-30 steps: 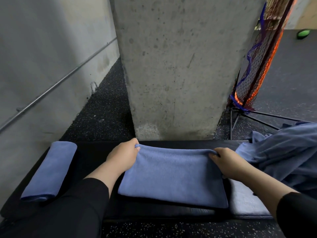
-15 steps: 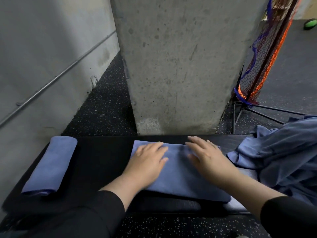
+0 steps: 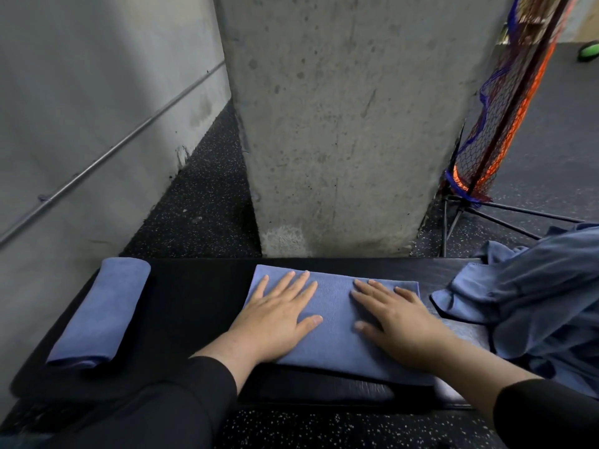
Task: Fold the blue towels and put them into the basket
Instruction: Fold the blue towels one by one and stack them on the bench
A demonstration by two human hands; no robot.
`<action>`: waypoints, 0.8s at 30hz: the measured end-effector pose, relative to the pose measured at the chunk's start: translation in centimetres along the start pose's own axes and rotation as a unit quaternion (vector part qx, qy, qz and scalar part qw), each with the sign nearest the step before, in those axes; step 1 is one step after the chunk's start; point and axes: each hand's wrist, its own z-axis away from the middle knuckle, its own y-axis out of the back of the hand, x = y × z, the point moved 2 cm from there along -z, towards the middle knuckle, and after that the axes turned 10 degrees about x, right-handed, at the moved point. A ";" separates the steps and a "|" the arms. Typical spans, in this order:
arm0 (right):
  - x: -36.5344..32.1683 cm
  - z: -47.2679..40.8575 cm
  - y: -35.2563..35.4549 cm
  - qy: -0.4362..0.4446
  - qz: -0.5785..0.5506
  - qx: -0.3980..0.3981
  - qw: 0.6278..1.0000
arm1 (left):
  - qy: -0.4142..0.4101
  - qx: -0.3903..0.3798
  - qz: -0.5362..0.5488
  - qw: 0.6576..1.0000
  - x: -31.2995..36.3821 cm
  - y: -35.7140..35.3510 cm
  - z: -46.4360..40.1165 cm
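A folded blue towel point(image 3: 335, 322) lies flat on the black bench point(image 3: 194, 303) in front of me. My left hand point(image 3: 275, 319) rests palm down on its left half, fingers spread. My right hand point(image 3: 395, 322) presses flat on its right half, also with fingers apart. A second folded blue towel point(image 3: 100, 312) lies at the bench's left end. A heap of unfolded blue towels point(image 3: 534, 299) is piled at the right end. No basket is in view.
A concrete pillar point(image 3: 350, 124) stands right behind the bench. A grey wall with a metal rail point(image 3: 107, 157) runs on the left. An orange and blue net on a black stand point(image 3: 496, 124) is at the back right, on dark speckled floor.
One second ago both hands gripped the towel's far corners. They let go and now lie flat on top of the folded towel, smoothing it.
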 end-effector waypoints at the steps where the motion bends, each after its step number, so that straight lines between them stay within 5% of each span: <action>1: 0.1 -0.5 0.5 -0.001 -0.001 0.036 0.999 | -0.002 0.002 -0.004 1.000 0.2 0.3 -0.1; 9: 2.1 -2.2 2.2 -0.055 0.027 0.015 0.998 | -0.168 0.070 -0.012 0.983 3.3 -0.2 3.8; 12: 2.1 -2.2 2.8 -0.084 0.013 0.011 0.996 | -0.194 0.007 -0.002 0.981 2.3 -0.5 4.8; 15: 2.1 -2.0 2.9 -0.098 0.000 0.008 0.995 | -0.212 0.066 -0.030 0.975 1.1 -0.4 4.4; 18: 2.4 -1.8 2.9 -0.116 -0.002 -0.004 0.993 | -0.180 0.064 -0.035 0.981 -1.1 -0.3 3.6; 24: 1.7 -1.0 3.0 -0.116 -0.055 -0.065 0.990 | 0.024 0.087 -0.043 0.995 -3.8 2.5 2.0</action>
